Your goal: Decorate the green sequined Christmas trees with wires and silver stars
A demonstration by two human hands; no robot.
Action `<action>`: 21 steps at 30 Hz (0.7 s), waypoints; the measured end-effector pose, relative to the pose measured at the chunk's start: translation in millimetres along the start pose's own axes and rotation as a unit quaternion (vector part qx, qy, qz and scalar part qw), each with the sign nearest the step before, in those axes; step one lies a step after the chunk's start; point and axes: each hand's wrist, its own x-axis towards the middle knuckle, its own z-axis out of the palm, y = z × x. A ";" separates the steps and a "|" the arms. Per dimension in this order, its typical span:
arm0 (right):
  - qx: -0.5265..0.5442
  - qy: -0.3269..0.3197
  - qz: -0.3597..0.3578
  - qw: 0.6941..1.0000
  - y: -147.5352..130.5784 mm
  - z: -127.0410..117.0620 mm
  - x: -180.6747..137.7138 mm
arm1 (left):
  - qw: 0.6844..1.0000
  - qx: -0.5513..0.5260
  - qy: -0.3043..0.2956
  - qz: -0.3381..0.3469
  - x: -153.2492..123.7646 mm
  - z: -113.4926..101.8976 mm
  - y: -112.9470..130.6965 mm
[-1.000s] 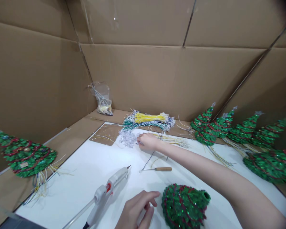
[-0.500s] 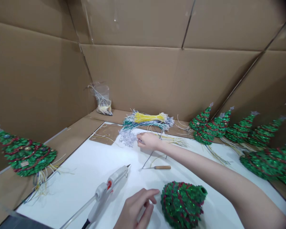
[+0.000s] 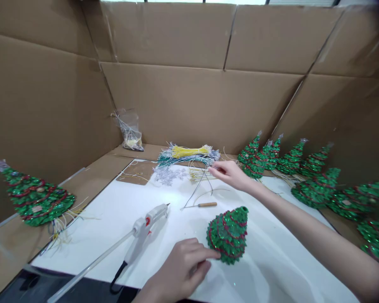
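Observation:
A small green tinsel Christmas tree (image 3: 228, 235) with red garland and a bare, hollow tip stands tilted on the white board. My left hand (image 3: 186, 267) is beside its base, index finger stretched to the lower edge and thumb apart, gripping nothing. Farther back, my right hand (image 3: 230, 174) is closed in a pinch near a bundle of yellow wires (image 3: 198, 174); what its fingertips hold, if anything, is too small to make out. Left of it lies a pile of translucent silvery stars (image 3: 169, 174). A thin wooden-handled tool (image 3: 207, 204) rests on the board, with a dark wire by its tip.
A white glue gun (image 3: 145, 231) with a long glue stick lies left of my left hand. Star-topped trees stand along the right (image 3: 290, 162), and another tree (image 3: 38, 198) leans at far left. Wire bundles (image 3: 189, 153) and a plastic bag (image 3: 131, 132) sit by the cardboard wall.
My right hand has moved right, away from the silvery stars. My left hand has come to the tree's base, and the tree now stands more upright. The view has shifted somewhat.

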 end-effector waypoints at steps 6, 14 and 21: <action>0.039 0.104 0.065 0.992 -0.4 -53.6 -85.1 | 0.999 0.038 -0.027 -0.009 4.1 -1.1 2.5; 0.073 0.202 0.133 0.968 -25.2 -68.9 -167.6 | 0.994 0.096 -0.039 -0.042 5.5 2.4 2.9; 0.143 0.188 0.107 0.966 -45.8 -45.6 -184.9 | 0.992 0.109 -0.030 -0.049 -2.1 5.0 1.9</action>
